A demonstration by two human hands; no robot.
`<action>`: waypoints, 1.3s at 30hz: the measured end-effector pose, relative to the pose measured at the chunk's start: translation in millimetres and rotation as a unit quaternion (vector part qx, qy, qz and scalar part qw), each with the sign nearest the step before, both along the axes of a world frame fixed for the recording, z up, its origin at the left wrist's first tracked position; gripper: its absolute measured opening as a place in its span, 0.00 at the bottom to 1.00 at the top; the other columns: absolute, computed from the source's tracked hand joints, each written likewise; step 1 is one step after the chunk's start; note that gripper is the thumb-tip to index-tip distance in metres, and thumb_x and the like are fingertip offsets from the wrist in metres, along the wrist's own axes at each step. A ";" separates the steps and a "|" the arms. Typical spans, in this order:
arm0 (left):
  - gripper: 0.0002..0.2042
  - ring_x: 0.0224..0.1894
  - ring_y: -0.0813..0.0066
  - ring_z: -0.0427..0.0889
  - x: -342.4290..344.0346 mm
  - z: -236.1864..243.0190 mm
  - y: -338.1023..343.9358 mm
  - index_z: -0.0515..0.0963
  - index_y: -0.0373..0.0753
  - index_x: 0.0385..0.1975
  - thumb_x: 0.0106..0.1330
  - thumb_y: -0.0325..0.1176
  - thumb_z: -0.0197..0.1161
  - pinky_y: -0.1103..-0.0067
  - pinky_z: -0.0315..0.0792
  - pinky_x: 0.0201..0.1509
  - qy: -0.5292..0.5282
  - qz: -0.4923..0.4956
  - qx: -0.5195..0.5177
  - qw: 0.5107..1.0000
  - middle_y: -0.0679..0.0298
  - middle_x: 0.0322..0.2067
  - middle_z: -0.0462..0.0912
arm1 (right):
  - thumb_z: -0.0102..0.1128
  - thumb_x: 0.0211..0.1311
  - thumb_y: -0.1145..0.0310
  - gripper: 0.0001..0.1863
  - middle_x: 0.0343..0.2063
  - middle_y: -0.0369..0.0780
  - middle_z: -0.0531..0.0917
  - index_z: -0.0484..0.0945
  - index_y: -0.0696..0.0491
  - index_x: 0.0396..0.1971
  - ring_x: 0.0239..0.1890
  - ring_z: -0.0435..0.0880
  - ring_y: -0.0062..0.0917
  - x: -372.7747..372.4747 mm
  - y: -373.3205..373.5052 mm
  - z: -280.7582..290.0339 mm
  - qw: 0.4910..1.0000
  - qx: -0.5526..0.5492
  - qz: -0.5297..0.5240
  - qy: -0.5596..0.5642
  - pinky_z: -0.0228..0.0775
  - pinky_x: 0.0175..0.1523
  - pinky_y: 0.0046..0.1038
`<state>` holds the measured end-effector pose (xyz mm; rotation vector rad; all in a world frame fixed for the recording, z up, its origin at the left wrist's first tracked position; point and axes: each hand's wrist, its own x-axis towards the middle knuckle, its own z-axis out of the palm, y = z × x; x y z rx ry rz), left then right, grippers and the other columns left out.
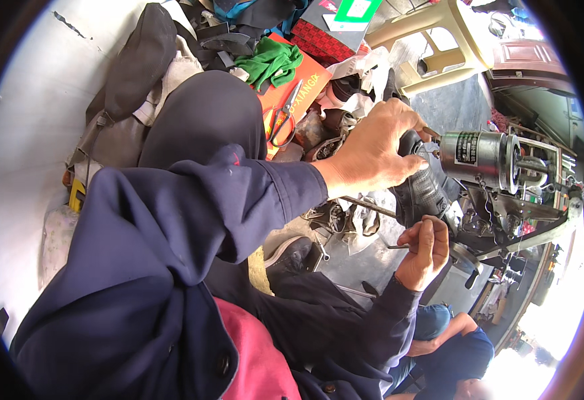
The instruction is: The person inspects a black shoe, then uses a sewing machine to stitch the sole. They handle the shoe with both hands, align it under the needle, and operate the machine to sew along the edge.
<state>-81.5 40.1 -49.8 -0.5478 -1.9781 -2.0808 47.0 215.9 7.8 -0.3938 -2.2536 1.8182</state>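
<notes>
My left hand reaches across from the left, with thumb and fingers closed on a black shoe. The shoe is tilted up against the head of a metal sewing machine, a silvery cylinder with a label plate. My hand hides part of the shoe's upper end. Lower down, my right hand is closed in a pinch. A thin metal rod sticks out from its fingers toward the left; the rest of it is hidden in the hand.
Scissors lie on an orange bag beside my knee, below a green cloth. A cream plastic stool stands beyond. Boxes and shoes clutter the floor. Another person in dark blue sits bent over at lower right.
</notes>
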 end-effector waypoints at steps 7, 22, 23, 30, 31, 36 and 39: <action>0.15 0.52 0.63 0.75 -2.6 6.3 11.6 0.83 0.38 0.41 0.56 0.33 0.76 0.71 0.68 0.62 -0.078 -0.009 0.082 0.994 0.60 0.42 0.77 | 0.60 0.74 0.70 0.09 0.25 0.37 0.80 0.79 0.61 0.45 0.23 0.77 0.18 -10.0 -16.4 -1.3 1.000 -0.024 0.013 -0.012 0.69 0.31 0.20; 0.04 0.32 0.67 0.84 26.1 6.7 -26.2 0.84 0.35 0.30 0.57 0.25 0.73 0.72 0.73 0.35 -0.035 -0.068 -0.027 0.997 0.61 0.28 0.84 | 0.61 0.74 0.70 0.16 0.39 0.40 0.86 0.80 0.64 0.54 0.24 0.74 0.12 -38.1 -49.0 -1.0 0.999 -0.035 0.018 -0.016 0.65 0.29 0.16; 0.03 0.32 0.72 0.84 28.4 8.8 -26.6 0.84 0.34 0.31 0.60 0.25 0.71 0.74 0.73 0.35 -0.087 -0.101 -0.020 0.991 0.60 0.28 0.85 | 0.62 0.74 0.70 0.16 0.39 0.41 0.87 0.81 0.64 0.54 0.24 0.74 0.11 -41.5 -51.3 -2.2 0.999 -0.036 0.018 -0.018 0.65 0.29 0.16; 0.04 0.26 0.82 0.74 27.0 14.0 -30.7 0.84 0.33 0.32 0.64 0.27 0.68 0.75 0.70 0.34 -0.224 -0.234 -0.055 0.945 0.64 0.22 0.82 | 0.64 0.72 0.72 0.07 0.26 0.35 0.82 0.83 0.59 0.43 0.22 0.70 0.12 -47.4 -49.8 -1.9 0.980 -0.197 -0.016 0.016 0.61 0.27 0.18; 0.05 0.25 0.82 0.74 25.6 13.0 -31.3 0.84 0.33 0.31 0.63 0.28 0.69 0.74 0.70 0.33 -0.221 -0.237 -0.082 0.942 0.63 0.21 0.81 | 0.64 0.72 0.72 0.06 0.25 0.34 0.81 0.82 0.59 0.43 0.22 0.70 0.13 -44.7 -48.3 -1.0 0.975 -0.218 -0.040 0.022 0.61 0.27 0.18; 0.06 0.30 0.87 0.75 22.7 12.0 -25.5 0.85 0.35 0.43 0.70 0.27 0.66 0.81 0.69 0.35 -0.295 -0.283 0.070 0.910 0.72 0.27 0.82 | 0.63 0.72 0.73 0.06 0.24 0.34 0.81 0.82 0.60 0.42 0.22 0.73 0.15 -36.4 -41.8 -1.0 0.991 -0.128 -0.032 -0.025 0.65 0.30 0.19; 0.08 0.33 0.89 0.76 21.3 13.5 -20.5 0.84 0.36 0.48 0.73 0.28 0.66 0.84 0.69 0.37 -0.327 -0.333 0.142 0.873 0.74 0.31 0.82 | 0.65 0.71 0.70 0.08 0.25 0.35 0.84 0.84 0.60 0.39 0.24 0.78 0.15 -33.6 -42.5 -5.6 0.994 -0.103 -0.001 -0.046 0.67 0.33 0.17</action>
